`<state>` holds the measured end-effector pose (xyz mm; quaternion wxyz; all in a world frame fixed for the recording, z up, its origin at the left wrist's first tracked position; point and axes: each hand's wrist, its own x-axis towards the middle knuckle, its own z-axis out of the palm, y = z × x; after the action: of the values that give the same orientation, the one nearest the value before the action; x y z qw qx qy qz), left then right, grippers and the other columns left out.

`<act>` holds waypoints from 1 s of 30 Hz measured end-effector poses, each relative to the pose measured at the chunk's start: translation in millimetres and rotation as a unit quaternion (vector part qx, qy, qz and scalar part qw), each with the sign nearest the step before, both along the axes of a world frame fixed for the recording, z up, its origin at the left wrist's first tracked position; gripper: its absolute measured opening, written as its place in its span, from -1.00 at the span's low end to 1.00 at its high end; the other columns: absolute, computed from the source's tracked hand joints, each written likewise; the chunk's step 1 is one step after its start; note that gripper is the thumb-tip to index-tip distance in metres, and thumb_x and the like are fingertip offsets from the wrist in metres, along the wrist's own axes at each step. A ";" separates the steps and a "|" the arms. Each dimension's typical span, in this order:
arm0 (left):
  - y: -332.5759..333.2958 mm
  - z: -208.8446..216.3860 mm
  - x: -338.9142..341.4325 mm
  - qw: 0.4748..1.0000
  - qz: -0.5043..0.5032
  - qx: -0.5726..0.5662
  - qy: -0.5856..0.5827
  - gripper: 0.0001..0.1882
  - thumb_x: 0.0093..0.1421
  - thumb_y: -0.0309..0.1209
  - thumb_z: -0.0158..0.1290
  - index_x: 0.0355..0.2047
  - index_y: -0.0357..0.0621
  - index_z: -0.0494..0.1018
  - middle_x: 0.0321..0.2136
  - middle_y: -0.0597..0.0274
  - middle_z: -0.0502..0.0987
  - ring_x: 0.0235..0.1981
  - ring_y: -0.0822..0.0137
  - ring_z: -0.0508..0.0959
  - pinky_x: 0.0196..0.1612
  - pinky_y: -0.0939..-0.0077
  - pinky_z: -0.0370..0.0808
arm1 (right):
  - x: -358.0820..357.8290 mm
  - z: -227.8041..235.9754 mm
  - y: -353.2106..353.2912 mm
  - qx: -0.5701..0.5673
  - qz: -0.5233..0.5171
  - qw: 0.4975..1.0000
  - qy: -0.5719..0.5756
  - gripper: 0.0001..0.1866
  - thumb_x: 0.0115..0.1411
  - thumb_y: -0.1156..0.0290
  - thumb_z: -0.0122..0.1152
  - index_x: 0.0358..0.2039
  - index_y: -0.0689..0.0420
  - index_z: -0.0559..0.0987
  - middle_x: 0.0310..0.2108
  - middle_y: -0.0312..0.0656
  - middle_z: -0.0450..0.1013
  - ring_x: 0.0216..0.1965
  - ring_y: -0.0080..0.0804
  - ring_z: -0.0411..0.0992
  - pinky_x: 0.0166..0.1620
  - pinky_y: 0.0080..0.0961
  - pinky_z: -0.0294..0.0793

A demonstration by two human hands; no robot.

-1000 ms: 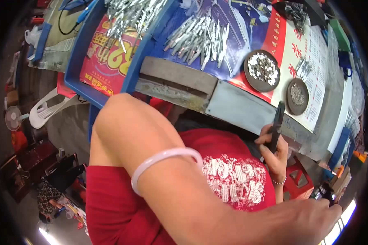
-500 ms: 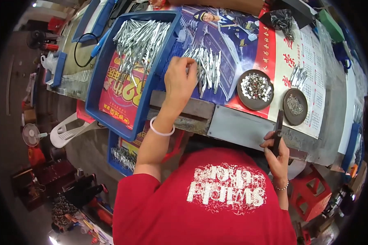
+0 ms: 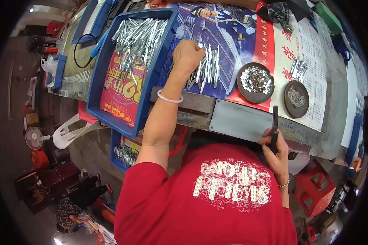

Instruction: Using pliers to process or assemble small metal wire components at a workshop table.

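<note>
My left hand (image 3: 187,57), fingers curled and turned away, is over the upper left end of a loose pile of thin silvery metal strips (image 3: 209,67) on a poster-covered table. Whatever its fingertips pinch is hidden. In my right hand (image 3: 277,156), near the table's front edge, a dark, narrow, long tool (image 3: 275,126) stands upright; its exact kind is unclear. Beyond that hand are a round brown dish (image 3: 242,89) of shiny small discs and a smaller brown dish (image 3: 287,109) of tiny metal pieces. Several more metal strips (image 3: 299,68) lie above the smaller dish.
A large blue tray (image 3: 95,98) of similar strips stands left of my left forearm. Below it sits another blue tray (image 3: 112,151) with small metal parts. A black plastic bag (image 3: 279,14) lies at the far right. A red stool (image 3: 313,190) stands at the lower right.
My left hand has moved away from me and slightly right, to the far end of the strip pile. The right hand still holds the dark tool, shifted only slightly.
</note>
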<state>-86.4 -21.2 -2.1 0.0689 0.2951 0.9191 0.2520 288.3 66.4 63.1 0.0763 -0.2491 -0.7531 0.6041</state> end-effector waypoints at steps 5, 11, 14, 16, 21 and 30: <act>-11.3 27.4 23.1 0.944 -0.034 0.293 0.150 -0.82 0.12 -0.40 0.14 -0.47 -0.26 0.43 -0.52 0.02 0.43 -0.47 0.05 0.46 -0.34 0.20 0.40 | -4.8 3.3 -2.2 -0.008 0.014 1.000 -0.001 -0.83 0.02 0.58 0.10 -0.32 0.31 0.51 -0.21 -0.20 0.36 -0.22 -0.46 0.34 -0.08 -0.55 0.29; -62.3 52.7 96.9 0.908 -0.070 0.411 -0.050 -0.86 0.28 -0.49 0.02 -0.27 -0.29 0.31 -0.42 0.09 0.55 -0.56 0.31 0.52 -0.46 0.48 0.44 | -11.7 -5.7 -1.6 0.041 0.022 0.999 0.008 -0.70 0.09 0.52 0.11 -0.13 0.32 0.45 -0.12 -0.18 0.37 -0.14 -0.43 0.34 0.01 -0.51 0.29; -87.0 28.3 122.5 0.906 -0.128 0.403 -0.008 -0.85 0.27 -0.53 0.02 -0.21 -0.27 0.28 -0.41 0.08 0.53 -0.50 0.29 0.53 -0.41 0.48 0.45 | -26.7 -2.5 -4.5 0.047 0.040 0.998 0.030 -0.80 0.09 0.50 0.15 -0.27 0.31 0.51 -0.19 -0.19 0.37 -0.18 -0.43 0.35 -0.05 -0.52 0.31; -95.6 12.2 127.2 0.902 -0.143 0.407 -0.002 -0.85 0.30 -0.52 -0.03 -0.19 -0.28 0.24 -0.35 0.06 0.51 -0.40 0.34 0.52 -0.29 0.52 0.45 | -34.3 -5.0 -5.7 0.032 0.062 0.997 0.017 -0.88 0.08 0.51 0.15 -0.37 0.29 0.53 -0.23 -0.18 0.35 -0.24 -0.44 0.34 -0.14 -0.53 0.32; -97.1 -5.9 133.0 0.899 -0.146 0.412 -0.024 -0.82 0.31 -0.55 -0.04 -0.12 -0.31 0.28 -0.28 0.09 0.45 -0.31 0.37 0.50 -0.15 0.54 0.46 | -54.9 -10.5 -16.7 0.054 0.081 0.995 0.039 -0.91 0.04 0.56 0.17 -0.40 0.26 0.56 -0.31 -0.19 0.34 -0.34 -0.42 0.33 -0.25 -0.51 0.31; -86.5 9.6 132.1 0.856 -0.192 0.465 -0.119 -0.85 0.12 -0.61 0.14 -0.28 -0.26 0.46 -0.40 0.09 0.51 -0.39 0.18 0.52 -0.32 0.45 0.45 | -73.9 6.2 -18.8 0.141 0.091 0.984 0.051 -0.82 0.03 0.57 0.14 -0.31 0.26 0.57 -0.33 -0.13 0.33 -0.36 -0.32 0.36 -0.28 -0.49 0.32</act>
<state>45.8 -107.8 7.4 0.0790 0.4309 0.6047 0.6651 214.4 47.6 69.3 0.0940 -0.1350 -0.8453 0.5083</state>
